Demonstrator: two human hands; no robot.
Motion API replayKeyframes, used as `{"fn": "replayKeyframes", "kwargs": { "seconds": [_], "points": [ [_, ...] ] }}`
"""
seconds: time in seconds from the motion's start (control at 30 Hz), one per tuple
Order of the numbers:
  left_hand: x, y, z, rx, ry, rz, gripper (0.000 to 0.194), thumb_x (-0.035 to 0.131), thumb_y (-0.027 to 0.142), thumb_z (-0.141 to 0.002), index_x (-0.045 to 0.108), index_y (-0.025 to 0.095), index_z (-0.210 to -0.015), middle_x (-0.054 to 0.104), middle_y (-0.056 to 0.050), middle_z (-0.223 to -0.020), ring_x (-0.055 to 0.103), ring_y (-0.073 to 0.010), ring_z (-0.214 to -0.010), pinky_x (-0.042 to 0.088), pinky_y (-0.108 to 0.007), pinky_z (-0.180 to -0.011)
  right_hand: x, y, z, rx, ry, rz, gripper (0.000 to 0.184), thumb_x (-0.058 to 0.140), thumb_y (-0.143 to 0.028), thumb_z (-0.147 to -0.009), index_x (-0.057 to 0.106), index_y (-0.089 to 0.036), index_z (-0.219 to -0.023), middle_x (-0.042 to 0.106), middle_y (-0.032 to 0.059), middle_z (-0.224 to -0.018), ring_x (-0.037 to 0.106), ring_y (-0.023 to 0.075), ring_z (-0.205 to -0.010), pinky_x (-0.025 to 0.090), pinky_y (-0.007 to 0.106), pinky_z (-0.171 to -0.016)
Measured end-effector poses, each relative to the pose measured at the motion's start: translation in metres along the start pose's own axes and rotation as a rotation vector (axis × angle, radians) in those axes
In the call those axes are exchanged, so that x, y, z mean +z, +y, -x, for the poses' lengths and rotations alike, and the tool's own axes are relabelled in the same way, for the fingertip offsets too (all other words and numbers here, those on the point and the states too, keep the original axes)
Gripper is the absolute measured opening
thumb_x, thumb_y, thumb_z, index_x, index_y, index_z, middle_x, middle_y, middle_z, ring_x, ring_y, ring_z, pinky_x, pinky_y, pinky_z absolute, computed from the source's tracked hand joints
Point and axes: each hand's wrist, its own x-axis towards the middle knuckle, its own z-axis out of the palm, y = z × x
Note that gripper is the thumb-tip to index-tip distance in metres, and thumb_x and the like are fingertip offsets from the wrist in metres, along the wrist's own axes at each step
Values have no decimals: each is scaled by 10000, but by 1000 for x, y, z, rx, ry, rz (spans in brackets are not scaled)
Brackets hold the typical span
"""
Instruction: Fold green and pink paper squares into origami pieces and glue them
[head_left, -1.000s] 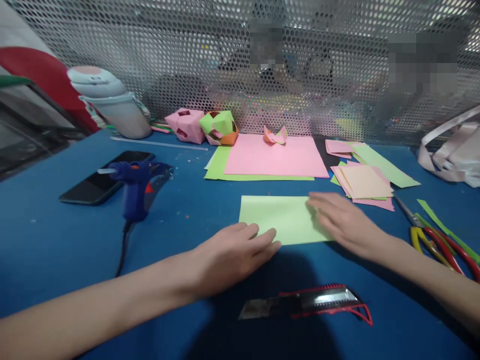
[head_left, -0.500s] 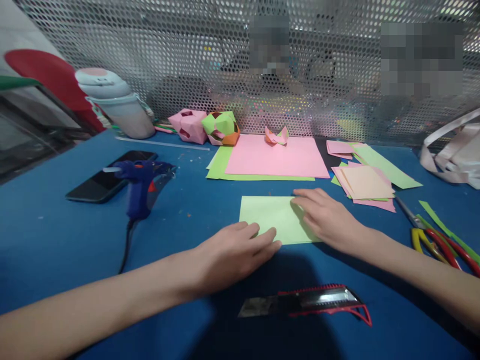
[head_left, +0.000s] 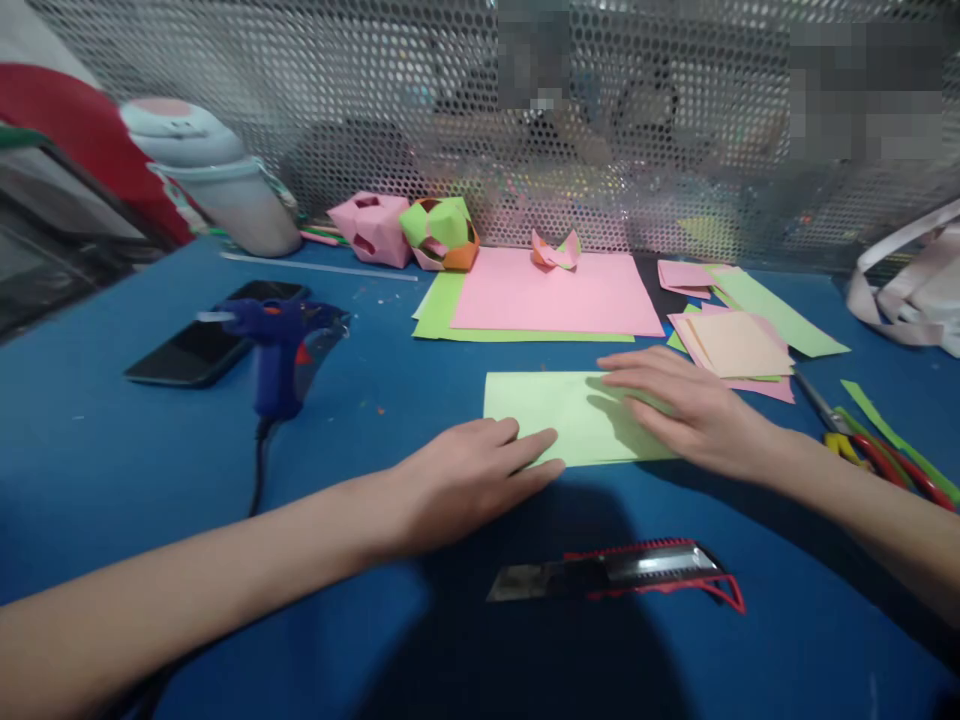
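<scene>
A pale green sheet of paper (head_left: pixel 566 420), which looks folded, lies flat on the blue table (head_left: pixel 360 630). My left hand (head_left: pixel 476 480) rests over its lower left corner, fingers stretched out and pressing on the near edge. Over the paper's right part is my right hand (head_left: pixel 675 400), palm down with the fingers extended; it hides that end of the sheet. Closer to me lies a red and black utility knife (head_left: pixel 637 568), its blade out and pointing left.
Left are a blue glue gun (head_left: pixel 277 350) with a cord, a phone (head_left: pixel 202 345) and a tilted bottle (head_left: pixel 217 190). Behind stand folded paper shapes (head_left: pixel 371 228) and pink sheets (head_left: pixel 551 300). Paper squares (head_left: pixel 739 345), scissors (head_left: pixel 862 440) and a perforated metal panel (head_left: pixel 450 110) are also around.
My right hand has slid to the right along the green paper, and more of the sheet shows. My left hand stays at the lower left corner. The whole view has shifted slightly.
</scene>
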Motion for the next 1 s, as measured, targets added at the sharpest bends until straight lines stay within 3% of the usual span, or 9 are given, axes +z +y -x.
{"fn": "replayKeyframes", "kwargs": {
  "seconds": [0.13,0.33,0.53,0.73,1.0],
  "points": [
    [3,-1,-1,0,12,5,348,405,108,-929,543,220,-1228,574,-68,-1292,533,-163,-753,429,-284,-671,-21,-7,52,47,-8,123,345,583,-206,-870,558,-187,-1213,602,121,-1213,565,236,-1121,476,414,-944],
    [0,-1,-3,-16,-2,-1,369,331,116,-955,573,222,-1212,593,-49,-1279,532,-174,-755,412,-278,-637,-13,10,97,21,63,288,357,644,-150,-813,572,-167,-1163,625,128,-1149,593,248,-1039,493,412,-858],
    [7,-3,0,-15,-6,-35,399,295,121,-958,564,235,-1230,576,-54,-1291,525,-189,-767,409,-293,-639,-6,19,97,-92,89,324,245,610,-99,-833,592,-178,-1065,672,87,-1059,611,195,-938,482,350,-789],
    [11,-6,6,23,-31,18,464,319,98,-927,447,201,-1361,490,-108,-1386,515,-218,-833,446,-339,-676,-10,20,98,-228,13,393,242,578,-82,-853,600,-161,-1080,680,88,-1084,592,194,-984,453,354,-823],
    [7,-2,6,-31,-27,105,536,312,24,-886,450,213,-1367,473,-98,-1411,521,-231,-884,460,-377,-742,-9,20,95,-176,11,391,190,527,-83,-881,624,-142,-1033,700,71,-1012,604,172,-941,449,342,-815]
  ]
}}
